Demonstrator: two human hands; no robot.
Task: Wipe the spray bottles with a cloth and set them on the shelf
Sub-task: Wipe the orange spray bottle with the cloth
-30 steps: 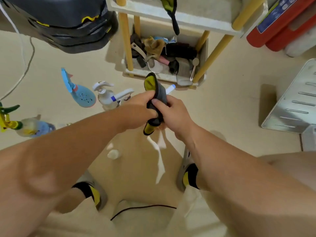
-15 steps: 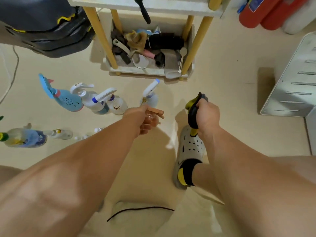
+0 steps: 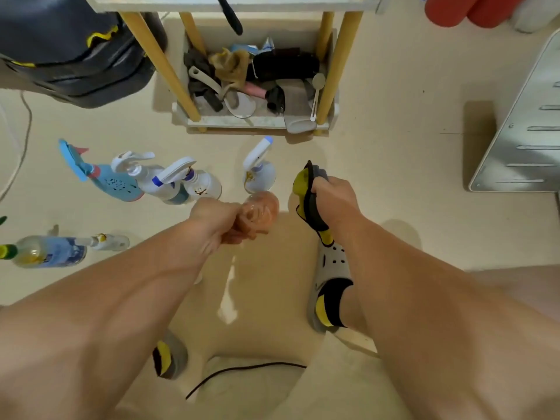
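An orange bottle (image 3: 261, 211) is gripped by the curled left hand (image 3: 216, 221); a yellow-black cloth (image 3: 309, 197) is clenched in the right hand (image 3: 335, 199), near the shelf (image 3: 257, 124).

A glossy cream floor (image 3: 394, 86) fills the room, with a pale streak of reflected light (image 3: 228, 295) on it nearer than the left hand (image 3: 212, 221). Beyond both hands stands a white shelf unit with yellow wooden posts (image 3: 340, 56). A ribbed silver metal panel (image 3: 521, 131) is to the right of the right hand (image 3: 333, 198); two red cylinders (image 3: 466, 10) sit far beyond it.
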